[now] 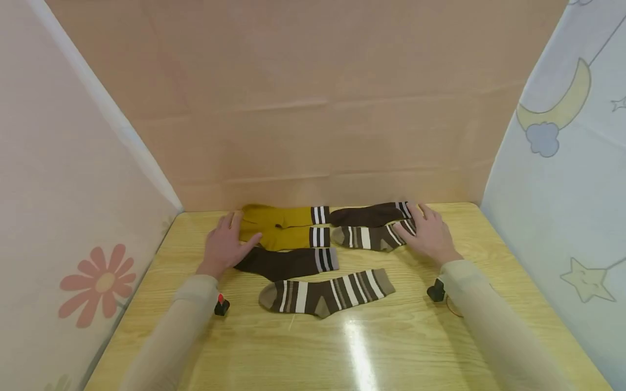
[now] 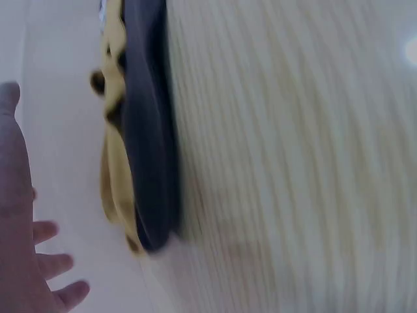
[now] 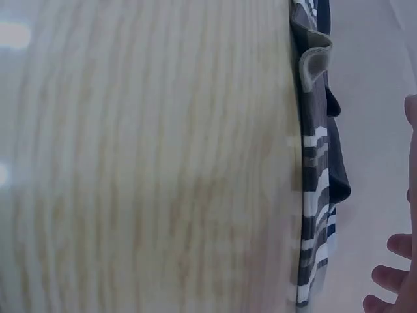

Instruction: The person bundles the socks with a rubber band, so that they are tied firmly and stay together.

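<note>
My left hand (image 1: 226, 245) is over the toe ends of two mustard socks (image 1: 288, 239), which have dark and white striped cuffs. Just below them, a dark brown sock (image 1: 288, 264) runs partly under that hand's thumb side. My right hand (image 1: 431, 233) is at the cuff ends of another dark brown sock (image 1: 364, 215) and a brown-and-white striped sock (image 1: 367, 238). In the wrist views, the fingers of the left hand (image 2: 18, 215) and of the right hand (image 3: 407, 267) are spread and grip nothing. Any contact with the socks cannot be made out.
A second striped sock (image 1: 327, 293) lies flat nearer the front of the wooden table (image 1: 274, 347). A tan back panel (image 1: 323, 136) rises at the far edge. Patterned side panels flank the table, flowered on the left (image 1: 58, 179) and with moon and stars on the right (image 1: 552, 206).
</note>
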Demonstrator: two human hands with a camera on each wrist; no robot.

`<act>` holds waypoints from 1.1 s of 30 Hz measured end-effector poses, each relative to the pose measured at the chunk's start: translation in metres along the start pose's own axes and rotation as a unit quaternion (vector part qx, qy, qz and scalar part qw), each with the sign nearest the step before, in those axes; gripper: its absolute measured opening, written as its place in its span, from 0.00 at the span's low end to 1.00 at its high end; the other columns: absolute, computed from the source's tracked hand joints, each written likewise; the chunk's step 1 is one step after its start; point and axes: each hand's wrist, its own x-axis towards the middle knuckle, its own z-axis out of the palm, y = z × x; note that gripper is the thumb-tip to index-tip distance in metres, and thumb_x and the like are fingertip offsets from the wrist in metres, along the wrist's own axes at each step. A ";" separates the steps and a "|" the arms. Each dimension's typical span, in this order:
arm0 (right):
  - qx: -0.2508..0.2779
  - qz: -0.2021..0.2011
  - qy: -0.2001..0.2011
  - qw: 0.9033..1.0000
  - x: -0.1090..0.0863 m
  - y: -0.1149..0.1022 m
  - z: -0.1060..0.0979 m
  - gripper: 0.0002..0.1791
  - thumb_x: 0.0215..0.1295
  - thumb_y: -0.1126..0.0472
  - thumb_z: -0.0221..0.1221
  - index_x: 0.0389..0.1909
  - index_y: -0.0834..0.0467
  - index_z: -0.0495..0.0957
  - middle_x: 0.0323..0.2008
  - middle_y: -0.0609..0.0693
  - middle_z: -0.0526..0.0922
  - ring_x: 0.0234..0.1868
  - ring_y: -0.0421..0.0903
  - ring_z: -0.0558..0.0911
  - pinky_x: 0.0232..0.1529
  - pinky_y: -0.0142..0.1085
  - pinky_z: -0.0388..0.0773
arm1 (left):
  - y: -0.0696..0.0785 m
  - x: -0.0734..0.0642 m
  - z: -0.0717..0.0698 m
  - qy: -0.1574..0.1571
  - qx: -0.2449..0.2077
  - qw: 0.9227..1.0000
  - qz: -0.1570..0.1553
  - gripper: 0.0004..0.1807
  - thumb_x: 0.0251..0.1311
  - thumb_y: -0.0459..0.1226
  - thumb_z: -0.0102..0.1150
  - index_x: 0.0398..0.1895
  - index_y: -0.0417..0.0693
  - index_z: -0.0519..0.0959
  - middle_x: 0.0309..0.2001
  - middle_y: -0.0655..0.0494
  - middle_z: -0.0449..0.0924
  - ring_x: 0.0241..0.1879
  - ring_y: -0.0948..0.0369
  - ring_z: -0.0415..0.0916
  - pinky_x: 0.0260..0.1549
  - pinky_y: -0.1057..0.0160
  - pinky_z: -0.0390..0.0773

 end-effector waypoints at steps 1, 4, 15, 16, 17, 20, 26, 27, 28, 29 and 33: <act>0.001 0.000 -0.003 1.000 -0.001 0.000 0.000 0.47 0.75 0.34 0.54 0.83 0.58 0.54 0.78 0.73 0.56 0.72 0.80 0.59 0.62 0.77 0.62 | 0.006 0.000 0.000 0.004 -0.006 1.000 0.003 0.52 0.69 0.70 0.50 0.79 0.39 0.61 0.75 0.32 0.64 0.70 0.33 0.65 0.59 0.30 0.73; -0.001 0.002 -0.012 1.000 -0.003 0.003 0.002 0.48 0.76 0.33 0.52 0.84 0.58 0.53 0.78 0.73 0.56 0.73 0.79 0.58 0.63 0.76 0.61 | 0.024 0.001 0.003 0.010 -0.029 0.999 0.010 0.47 0.71 0.67 0.52 0.75 0.38 0.67 0.68 0.33 0.72 0.64 0.35 0.72 0.59 0.33 0.75; -0.007 0.030 -0.054 0.998 -0.004 0.022 0.004 0.48 0.77 0.30 0.45 0.83 0.59 0.54 0.77 0.76 0.55 0.73 0.81 0.57 0.65 0.76 0.61 | 0.094 0.022 0.017 -0.019 -0.127 0.991 0.031 0.29 0.71 0.53 0.62 0.63 0.39 0.79 0.55 0.43 0.85 0.53 0.44 0.81 0.54 0.43 0.80; -0.008 0.034 -0.059 0.998 -0.004 0.024 0.004 0.47 0.78 0.30 0.45 0.83 0.60 0.54 0.77 0.77 0.54 0.73 0.82 0.56 0.65 0.76 0.61 | 0.100 0.024 0.019 -0.024 -0.136 0.990 0.035 0.26 0.71 0.50 0.64 0.61 0.39 0.80 0.52 0.44 0.86 0.50 0.46 0.82 0.51 0.45 0.82; -0.008 0.038 -0.063 0.997 -0.005 0.026 0.004 0.47 0.78 0.30 0.45 0.83 0.60 0.54 0.77 0.77 0.54 0.73 0.82 0.56 0.64 0.76 0.61 | 0.105 0.026 0.021 -0.030 -0.148 0.988 0.038 0.24 0.70 0.48 0.65 0.59 0.39 0.81 0.50 0.45 0.86 0.47 0.47 0.83 0.49 0.46 0.83; -0.005 0.050 -0.077 0.996 -0.007 0.031 0.003 0.46 0.79 0.32 0.44 0.82 0.61 0.55 0.76 0.78 0.54 0.72 0.82 0.57 0.63 0.77 0.62 | 0.121 0.031 0.026 -0.053 -0.174 0.983 0.037 0.21 0.70 0.45 0.65 0.57 0.40 0.82 0.47 0.48 0.88 0.42 0.51 0.84 0.46 0.49 0.84; -0.002 0.060 -0.097 0.993 -0.008 0.041 0.003 0.42 0.82 0.37 0.42 0.81 0.63 0.56 0.74 0.78 0.57 0.69 0.84 0.60 0.60 0.77 0.64 | 0.149 0.037 0.034 -0.109 -0.229 0.967 0.020 0.18 0.70 0.44 0.66 0.55 0.42 0.81 0.43 0.51 0.88 0.38 0.55 0.83 0.42 0.52 0.84; -0.002 0.060 -0.098 0.993 -0.007 0.042 0.004 0.40 0.82 0.38 0.43 0.81 0.64 0.56 0.74 0.78 0.58 0.68 0.84 0.61 0.60 0.77 0.65 | 0.153 0.038 0.036 -0.116 -0.231 0.966 0.021 0.18 0.70 0.44 0.66 0.55 0.42 0.81 0.43 0.51 0.87 0.38 0.56 0.83 0.42 0.53 0.84; -0.003 0.062 -0.100 0.993 -0.007 0.042 0.004 0.40 0.83 0.39 0.43 0.80 0.64 0.57 0.74 0.78 0.59 0.68 0.84 0.62 0.59 0.77 0.66 | 0.157 0.040 0.037 -0.121 -0.237 0.964 0.021 0.18 0.71 0.44 0.66 0.54 0.42 0.82 0.43 0.51 0.87 0.38 0.55 0.82 0.42 0.53 0.84; -0.003 0.062 -0.101 0.993 -0.007 0.043 0.005 0.38 0.83 0.41 0.43 0.80 0.64 0.57 0.73 0.77 0.60 0.67 0.84 0.62 0.59 0.77 0.66 | 0.160 0.041 0.039 -0.126 -0.238 0.963 0.021 0.17 0.71 0.45 0.65 0.54 0.42 0.82 0.43 0.52 0.87 0.38 0.56 0.82 0.43 0.54 0.83; -0.001 0.064 -0.099 0.993 -0.006 0.047 0.006 0.35 0.84 0.47 0.44 0.79 0.66 0.58 0.72 0.77 0.63 0.66 0.84 0.63 0.58 0.77 0.67 | 0.173 0.046 0.045 -0.145 -0.263 0.954 0.008 0.17 0.72 0.45 0.65 0.54 0.42 0.82 0.43 0.51 0.86 0.37 0.56 0.81 0.41 0.55 0.84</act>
